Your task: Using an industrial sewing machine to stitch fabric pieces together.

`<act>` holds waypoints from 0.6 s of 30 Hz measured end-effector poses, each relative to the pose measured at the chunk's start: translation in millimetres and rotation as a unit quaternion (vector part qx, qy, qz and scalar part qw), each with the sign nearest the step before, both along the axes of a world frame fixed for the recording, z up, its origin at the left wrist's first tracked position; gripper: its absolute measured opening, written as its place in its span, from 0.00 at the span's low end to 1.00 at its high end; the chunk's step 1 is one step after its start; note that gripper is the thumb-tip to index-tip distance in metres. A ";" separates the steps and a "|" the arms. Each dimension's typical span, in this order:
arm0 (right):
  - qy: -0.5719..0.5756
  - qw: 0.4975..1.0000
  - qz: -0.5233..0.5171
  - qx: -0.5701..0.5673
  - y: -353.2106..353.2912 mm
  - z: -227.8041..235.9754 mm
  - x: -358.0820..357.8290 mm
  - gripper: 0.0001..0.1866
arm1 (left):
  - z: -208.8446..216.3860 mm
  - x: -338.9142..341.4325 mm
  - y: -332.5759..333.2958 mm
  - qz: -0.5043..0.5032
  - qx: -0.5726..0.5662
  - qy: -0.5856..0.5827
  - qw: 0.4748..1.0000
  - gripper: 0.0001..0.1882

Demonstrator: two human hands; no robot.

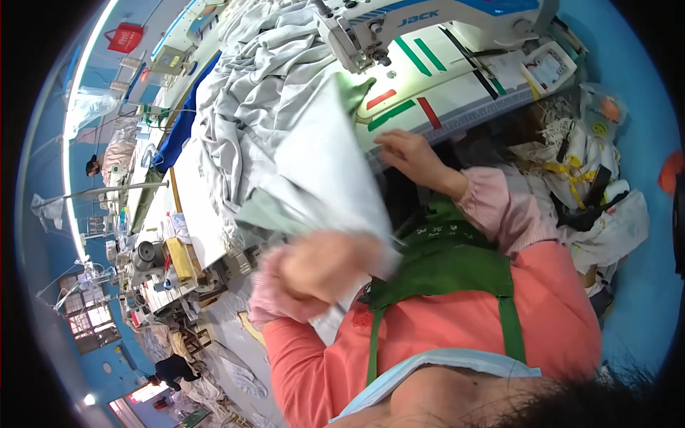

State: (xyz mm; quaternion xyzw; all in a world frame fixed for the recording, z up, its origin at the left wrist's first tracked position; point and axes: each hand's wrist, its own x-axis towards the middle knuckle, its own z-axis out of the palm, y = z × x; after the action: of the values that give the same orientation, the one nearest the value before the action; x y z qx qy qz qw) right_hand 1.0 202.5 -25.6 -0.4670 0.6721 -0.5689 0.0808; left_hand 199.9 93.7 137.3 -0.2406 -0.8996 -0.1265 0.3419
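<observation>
A large piece of light grey fabric runs from the heap on the sewing table towards my body. Its near edge rises to my left hand, which is smeared by motion but appears closed on the cloth. My right hand hovers at the front edge of the table, its fingers loosely bent and apart, holding nothing. Beyond it stands a white and blue sewing machine, with its needle area above the table. A bit of green cloth lies beside the grey fabric under the machine head.
Crumpled grey fabric covers the table to the left. Red and green strips mark the machine bed. At the right are a control panel and bags with thread cones. Other people are far off at the left.
</observation>
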 end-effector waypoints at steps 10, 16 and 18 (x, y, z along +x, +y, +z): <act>0.241 0.970 -0.017 -0.036 134.4 32.5 44.5 0.20 | -40.8 49.6 104.4 -0.175 -0.021 -0.161 0.971 0.17; 0.388 0.910 0.111 -0.088 137.1 53.6 52.8 0.20 | -36.2 58.3 124.7 -0.188 -0.030 -0.171 0.967 0.17; 0.405 0.900 0.138 -0.084 134.8 61.7 48.7 0.17 | -37.8 58.2 128.8 -0.187 -0.029 -0.172 0.967 0.17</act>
State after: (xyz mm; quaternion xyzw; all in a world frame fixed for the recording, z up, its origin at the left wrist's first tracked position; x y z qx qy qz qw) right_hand 49.7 337.3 36.2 -0.7504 0.5248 -0.3685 -0.1601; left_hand 258.1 222.5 99.5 -0.3891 -0.8871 -0.2012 0.1454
